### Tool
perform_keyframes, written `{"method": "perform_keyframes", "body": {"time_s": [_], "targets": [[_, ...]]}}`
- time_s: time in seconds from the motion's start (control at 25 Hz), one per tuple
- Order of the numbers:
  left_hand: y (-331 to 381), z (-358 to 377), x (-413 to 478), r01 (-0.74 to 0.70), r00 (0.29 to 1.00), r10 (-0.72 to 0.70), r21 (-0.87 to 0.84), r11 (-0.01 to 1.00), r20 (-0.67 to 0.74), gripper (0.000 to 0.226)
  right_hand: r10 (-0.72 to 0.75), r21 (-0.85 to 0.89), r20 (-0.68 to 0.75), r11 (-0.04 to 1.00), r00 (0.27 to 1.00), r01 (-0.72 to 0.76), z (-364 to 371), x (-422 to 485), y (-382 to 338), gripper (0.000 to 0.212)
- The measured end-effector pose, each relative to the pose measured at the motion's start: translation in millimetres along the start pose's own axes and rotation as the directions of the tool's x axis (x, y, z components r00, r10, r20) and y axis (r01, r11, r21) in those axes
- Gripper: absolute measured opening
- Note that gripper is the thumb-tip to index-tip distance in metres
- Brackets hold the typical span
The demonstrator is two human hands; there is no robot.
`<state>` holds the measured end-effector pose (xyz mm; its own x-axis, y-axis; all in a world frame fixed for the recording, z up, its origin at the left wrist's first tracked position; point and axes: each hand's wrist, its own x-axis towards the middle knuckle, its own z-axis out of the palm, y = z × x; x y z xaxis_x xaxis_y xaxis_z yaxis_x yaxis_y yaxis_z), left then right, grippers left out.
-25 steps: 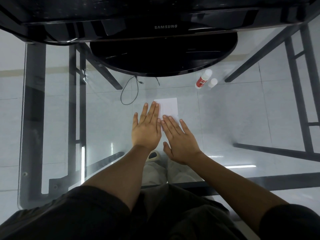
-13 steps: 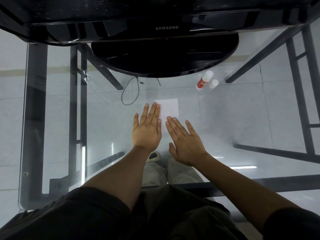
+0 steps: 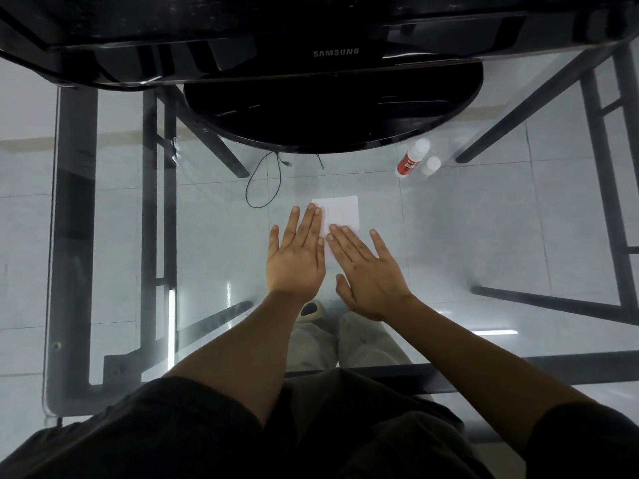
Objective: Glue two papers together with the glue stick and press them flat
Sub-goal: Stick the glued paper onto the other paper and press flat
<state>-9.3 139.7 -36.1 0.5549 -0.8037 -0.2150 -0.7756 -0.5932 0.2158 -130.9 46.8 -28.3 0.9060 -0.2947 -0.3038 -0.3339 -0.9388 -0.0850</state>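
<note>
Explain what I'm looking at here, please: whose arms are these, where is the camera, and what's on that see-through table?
There is no machine here. A person wears a camera on the head, looking down at their own arms. The left hand and right hand lie flat, fingers spread, on a white paper resting on a glass table, apparently pressing it. Neither hand holds anything. Farther away, to the right, a glue stick lies beside its loose cap. The black shape at the top is a monitor with its round base. Through the glass you see floor tiles and the person's legs.

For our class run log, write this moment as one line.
phase: pressing | left hand: flat, beside white paper | right hand: flat, fingers on paper | red-and-white glue stick: lying uncapped on glass table
</note>
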Motion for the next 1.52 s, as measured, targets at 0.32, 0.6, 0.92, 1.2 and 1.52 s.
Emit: {"method": "perform_keyframes", "body": {"time_s": [0.32,0.6,0.92,1.2,1.52], "targets": [[-0.3,0.7,0.9,-0.005,1.0,0.005,0.015,1.0,0.005,0.055,0.048,0.032,-0.029,0.998,0.998,-0.047,-8.9,6.1,3.9,0.065],[-1.3,1.2,0.4,0.002,1.0,-0.002,-0.018,1.0,-0.002,0.051,0.033,-0.01,-0.027,0.999,0.999,-0.033,-4.5,8.4,22.0,0.064],[-0.5,-0.3,0.2,-0.009,1.0,0.009,0.019,1.0,0.004,0.054,0.056,-0.021,-0.063,0.998,0.996,-0.057,-12.3,39.2,7.3,0.062],[-0.7,2.0,0.8,0.0,1.0,-0.001,-0.035,0.999,-0.03,0.051,0.125,-0.015,-0.063,0.992,0.99,-0.126,-9.2,19.7,38.0,0.065],[-1.7,3.7,1.6,0.006,1.0,-0.006,0.025,1.0,0.005,0.052,0.141,-0.013,-0.054,0.99,0.989,-0.142,-6.0,40.0,17.3,0.062]]}}
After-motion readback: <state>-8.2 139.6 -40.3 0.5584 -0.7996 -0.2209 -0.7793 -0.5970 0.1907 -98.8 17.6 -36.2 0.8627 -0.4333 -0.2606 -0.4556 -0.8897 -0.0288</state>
